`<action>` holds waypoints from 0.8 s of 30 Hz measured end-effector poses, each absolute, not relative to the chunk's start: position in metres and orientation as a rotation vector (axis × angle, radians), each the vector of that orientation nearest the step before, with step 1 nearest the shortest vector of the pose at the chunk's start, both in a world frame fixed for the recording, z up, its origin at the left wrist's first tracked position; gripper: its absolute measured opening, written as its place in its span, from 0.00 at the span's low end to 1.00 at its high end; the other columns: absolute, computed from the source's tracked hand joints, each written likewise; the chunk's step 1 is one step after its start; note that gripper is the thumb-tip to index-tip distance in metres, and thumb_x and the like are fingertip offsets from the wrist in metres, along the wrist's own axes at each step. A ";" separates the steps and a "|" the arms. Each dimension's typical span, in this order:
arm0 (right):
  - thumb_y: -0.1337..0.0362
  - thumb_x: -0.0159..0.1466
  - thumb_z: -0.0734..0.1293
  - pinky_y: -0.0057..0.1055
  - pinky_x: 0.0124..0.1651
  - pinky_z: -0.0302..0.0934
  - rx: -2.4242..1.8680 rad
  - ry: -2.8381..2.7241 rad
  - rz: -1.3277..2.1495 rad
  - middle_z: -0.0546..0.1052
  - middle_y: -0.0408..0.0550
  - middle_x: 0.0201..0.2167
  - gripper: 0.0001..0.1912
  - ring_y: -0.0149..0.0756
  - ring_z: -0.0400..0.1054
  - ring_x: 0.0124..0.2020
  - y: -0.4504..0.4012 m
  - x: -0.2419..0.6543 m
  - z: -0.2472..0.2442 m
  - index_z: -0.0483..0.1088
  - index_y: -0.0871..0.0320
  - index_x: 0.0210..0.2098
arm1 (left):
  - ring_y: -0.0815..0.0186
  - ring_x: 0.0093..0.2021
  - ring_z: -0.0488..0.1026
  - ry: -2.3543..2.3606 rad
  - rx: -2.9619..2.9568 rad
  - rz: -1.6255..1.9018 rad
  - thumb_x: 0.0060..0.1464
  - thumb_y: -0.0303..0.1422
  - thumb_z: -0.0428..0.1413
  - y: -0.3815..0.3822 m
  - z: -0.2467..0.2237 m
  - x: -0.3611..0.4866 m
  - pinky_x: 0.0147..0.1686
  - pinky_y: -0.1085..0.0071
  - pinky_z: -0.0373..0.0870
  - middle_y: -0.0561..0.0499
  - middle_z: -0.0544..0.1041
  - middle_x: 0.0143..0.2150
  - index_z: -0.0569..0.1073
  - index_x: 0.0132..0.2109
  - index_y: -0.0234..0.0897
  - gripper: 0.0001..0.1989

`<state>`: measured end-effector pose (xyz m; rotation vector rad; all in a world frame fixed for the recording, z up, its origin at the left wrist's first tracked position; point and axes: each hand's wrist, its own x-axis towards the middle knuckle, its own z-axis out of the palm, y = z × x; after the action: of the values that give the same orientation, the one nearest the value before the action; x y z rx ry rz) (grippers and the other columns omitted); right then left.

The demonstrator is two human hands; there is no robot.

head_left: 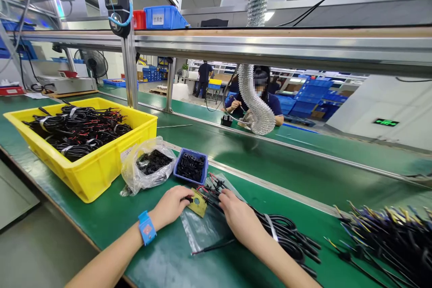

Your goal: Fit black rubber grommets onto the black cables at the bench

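My left hand [171, 207], a blue band at its wrist, is closed with the fingertips pinched on a small black part [187, 198]. They are at the left edge of a yellowish plate [198, 204] with a round hole. My right hand [235, 212] curls its fingers around a black cable near the red-wired ends of a bundle of black cables [281, 229]; the fingertips are partly hidden. Beneath both hands lies a clear plastic bag [195, 229]. Just beyond the plate stands a small blue bin [206, 168] of small black parts.
A yellow crate [97, 180] of black cable coils stands left, beside an open plastic bag [135, 180] of black parts. More cables [388, 238] with bare coloured ends lie right. A flexible duct [261, 119] hangs beyond the rail, before a co-worker [276, 105]. A shelf beam [270, 51] crosses above.
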<state>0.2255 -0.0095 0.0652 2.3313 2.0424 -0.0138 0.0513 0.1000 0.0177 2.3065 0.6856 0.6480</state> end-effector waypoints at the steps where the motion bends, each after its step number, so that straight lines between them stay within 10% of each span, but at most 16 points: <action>1: 0.74 0.64 0.54 0.29 0.36 0.62 2.305 2.047 -0.028 0.72 0.58 0.44 0.14 0.40 0.72 0.36 -0.008 0.224 0.063 0.70 0.62 0.36 | 0.63 0.44 0.70 0.684 2.308 0.643 0.50 0.21 0.53 0.101 0.016 0.053 0.49 0.69 0.64 0.49 0.76 0.43 0.74 0.43 0.36 0.14; 8: 0.82 0.58 0.55 0.27 0.28 0.57 2.226 2.116 -0.091 0.77 0.49 0.30 0.22 0.39 0.73 0.31 -0.004 0.221 0.040 0.65 0.61 0.47 | 0.62 0.43 0.69 0.656 2.396 0.603 0.52 0.21 0.51 0.098 0.010 0.051 0.46 0.68 0.65 0.48 0.76 0.40 0.74 0.45 0.36 0.14; 24: 0.79 0.54 0.54 0.33 0.31 0.62 2.231 2.277 -0.167 0.77 0.49 0.29 0.19 0.42 0.73 0.30 0.011 0.233 0.012 0.71 0.55 0.31 | 0.59 0.43 0.71 0.636 2.458 0.537 0.52 0.22 0.51 0.102 0.007 0.055 0.47 0.64 0.65 0.44 0.77 0.40 0.74 0.46 0.34 0.14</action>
<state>0.2330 0.0114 0.0121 2.2314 2.2774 -0.1671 0.0553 0.1015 0.0073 2.4576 0.6359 0.5373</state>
